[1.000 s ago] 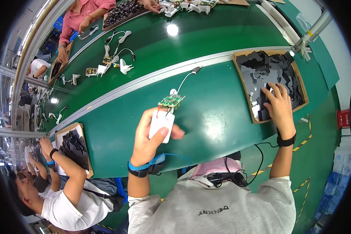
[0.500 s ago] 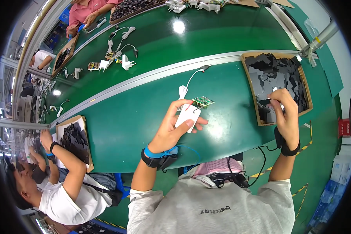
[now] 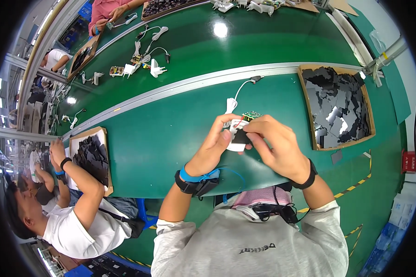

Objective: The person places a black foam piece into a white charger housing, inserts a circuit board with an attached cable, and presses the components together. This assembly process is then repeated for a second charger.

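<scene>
My left hand (image 3: pixel 211 152) holds a white plastic charger housing (image 3: pixel 236 147) above the bench, its fingers closed round it. A small green circuit board (image 3: pixel 252 115), joined by a red wire, sits at the housing's far end. Against the housing's open face lies a thin black rectangular sheet (image 3: pixel 240 137), pinched by the fingertips of my right hand (image 3: pixel 281 148). Those fingers hide part of the sheet and of the board. Just beyond my left fingers, a white cable (image 3: pixel 231 105) with a dark plug runs over the bench.
A cardboard tray (image 3: pixel 311 124) of black sheets stands at the right, with one loose dark piece (image 3: pixel 337 157) by its near edge. Another such tray (image 3: pixel 108 168) is at the left, beside a co-worker (image 3: pixel 85 194). Past the metal rail (image 3: pixel 171 94) lie charger parts (image 3: pixel 136 64).
My right hand has come left from the tray with a black sheet and now presses it to the housing. A loose dark piece now lies by the tray. The view has shifted slightly.
</scene>
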Action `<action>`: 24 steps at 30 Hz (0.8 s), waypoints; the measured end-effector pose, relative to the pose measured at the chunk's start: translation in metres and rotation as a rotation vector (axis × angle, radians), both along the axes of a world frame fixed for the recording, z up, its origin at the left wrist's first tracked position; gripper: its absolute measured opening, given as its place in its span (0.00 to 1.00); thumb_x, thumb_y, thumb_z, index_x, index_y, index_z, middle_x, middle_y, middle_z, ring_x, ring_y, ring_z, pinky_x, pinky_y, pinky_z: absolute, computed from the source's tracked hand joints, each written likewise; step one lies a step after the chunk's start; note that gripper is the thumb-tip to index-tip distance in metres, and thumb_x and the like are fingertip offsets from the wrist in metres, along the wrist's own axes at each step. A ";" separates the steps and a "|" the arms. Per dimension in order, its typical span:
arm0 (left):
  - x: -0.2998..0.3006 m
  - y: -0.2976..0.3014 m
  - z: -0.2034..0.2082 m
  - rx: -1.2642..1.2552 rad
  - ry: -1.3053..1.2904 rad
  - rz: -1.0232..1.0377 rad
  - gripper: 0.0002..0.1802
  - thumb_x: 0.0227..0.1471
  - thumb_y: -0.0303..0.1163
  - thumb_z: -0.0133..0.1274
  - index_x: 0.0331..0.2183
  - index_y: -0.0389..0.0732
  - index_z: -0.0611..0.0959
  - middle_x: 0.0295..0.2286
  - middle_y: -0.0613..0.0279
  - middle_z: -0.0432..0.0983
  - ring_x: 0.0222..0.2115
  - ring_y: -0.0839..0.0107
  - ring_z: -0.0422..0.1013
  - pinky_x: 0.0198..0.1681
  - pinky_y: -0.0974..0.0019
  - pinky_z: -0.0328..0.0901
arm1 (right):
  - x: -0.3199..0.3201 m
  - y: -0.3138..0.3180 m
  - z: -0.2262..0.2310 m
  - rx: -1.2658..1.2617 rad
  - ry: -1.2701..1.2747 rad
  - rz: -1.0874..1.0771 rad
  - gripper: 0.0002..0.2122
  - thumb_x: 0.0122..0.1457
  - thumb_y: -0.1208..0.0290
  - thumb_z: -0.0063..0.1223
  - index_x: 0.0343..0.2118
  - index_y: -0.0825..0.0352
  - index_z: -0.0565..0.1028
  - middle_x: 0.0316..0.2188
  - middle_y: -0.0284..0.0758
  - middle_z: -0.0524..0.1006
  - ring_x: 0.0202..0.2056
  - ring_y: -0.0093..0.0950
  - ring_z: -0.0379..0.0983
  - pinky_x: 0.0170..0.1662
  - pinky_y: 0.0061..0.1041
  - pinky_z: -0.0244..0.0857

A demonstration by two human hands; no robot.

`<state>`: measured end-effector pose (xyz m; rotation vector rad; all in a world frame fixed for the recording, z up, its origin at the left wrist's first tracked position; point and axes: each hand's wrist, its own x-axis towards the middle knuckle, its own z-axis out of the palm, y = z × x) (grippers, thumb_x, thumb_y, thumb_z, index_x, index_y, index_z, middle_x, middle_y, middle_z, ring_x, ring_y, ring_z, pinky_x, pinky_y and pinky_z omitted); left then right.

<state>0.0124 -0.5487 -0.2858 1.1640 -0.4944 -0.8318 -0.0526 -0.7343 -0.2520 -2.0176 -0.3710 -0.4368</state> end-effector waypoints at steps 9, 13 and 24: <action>0.001 -0.003 -0.003 0.021 -0.038 -0.017 0.27 0.65 0.47 0.39 0.57 0.40 0.59 0.44 0.56 0.71 0.40 0.70 0.73 0.39 0.69 0.68 | 0.003 -0.002 -0.004 0.082 0.066 -0.022 0.09 0.53 0.89 0.53 0.37 0.72 0.72 0.33 0.40 0.73 0.25 0.27 0.77 0.26 0.26 0.70; -0.001 -0.007 -0.004 0.037 -0.035 0.014 0.30 0.63 0.49 0.43 0.57 0.41 0.59 0.41 0.56 0.73 0.37 0.69 0.74 0.39 0.66 0.69 | 0.002 -0.001 -0.007 0.106 0.088 -0.020 0.10 0.52 0.89 0.54 0.37 0.72 0.73 0.34 0.39 0.72 0.26 0.29 0.77 0.26 0.26 0.71; 0.000 -0.010 -0.007 0.053 -0.034 0.046 0.16 0.63 0.28 0.44 0.51 0.40 0.64 0.42 0.56 0.73 0.37 0.70 0.74 0.36 0.69 0.68 | 0.004 -0.017 0.003 -0.193 0.081 -0.054 0.17 0.48 0.85 0.58 0.44 0.70 0.74 0.38 0.39 0.71 0.33 0.34 0.74 0.34 0.30 0.70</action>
